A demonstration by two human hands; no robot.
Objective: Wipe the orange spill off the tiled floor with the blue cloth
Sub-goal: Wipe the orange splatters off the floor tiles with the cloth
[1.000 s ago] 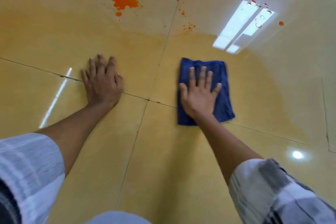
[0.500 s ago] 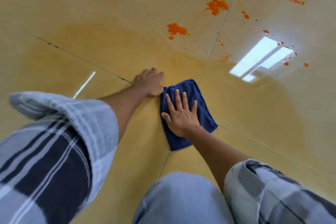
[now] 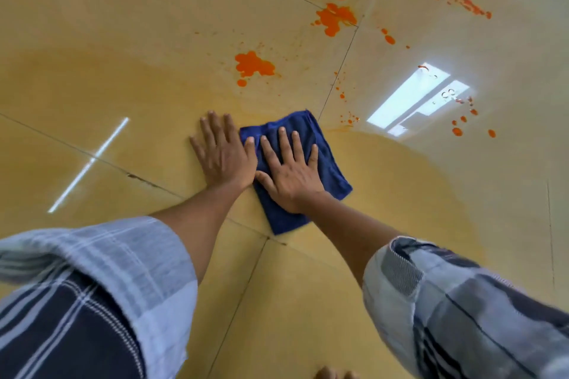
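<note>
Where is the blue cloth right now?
In the head view, the cloth lies flat on the floor near the middle, under the right hand, right beside the left hand, below the nearest orange splat.

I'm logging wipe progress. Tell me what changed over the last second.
The right hand, flat on the blue cloth, slid it leftward until it met the left hand, whose thumb now touches the cloth edge. Nothing gripped or released. The orange splatters ahead remain unwiped; the left hand stays flat on the floor.
</note>
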